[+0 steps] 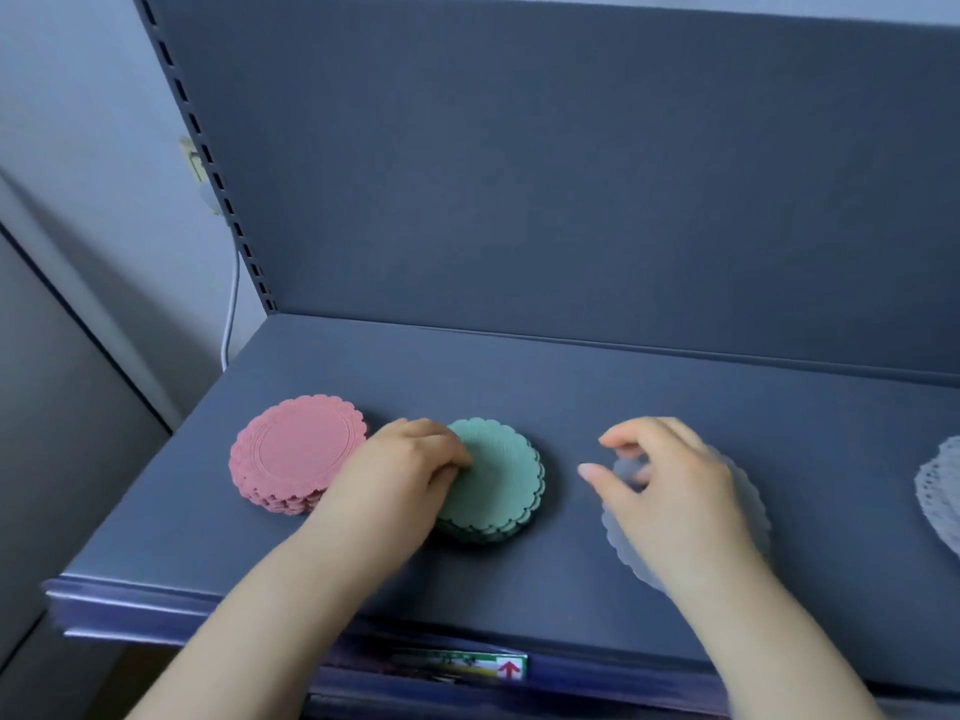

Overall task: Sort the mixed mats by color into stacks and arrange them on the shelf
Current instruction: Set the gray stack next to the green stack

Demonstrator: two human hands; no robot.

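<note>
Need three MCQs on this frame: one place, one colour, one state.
1. Farthest left on the shelf? A green stack B pink stack C yellow stack
2. The left hand has its fingers on a stack of which colour? A green B pink C yellow
3. The pink stack's mats lie: A rolled B on edge C flat, piled
Key: B, the pink stack lies left of the green stack; A, the fingers touch the green top mat; C, scalloped layers lie flat.
</note>
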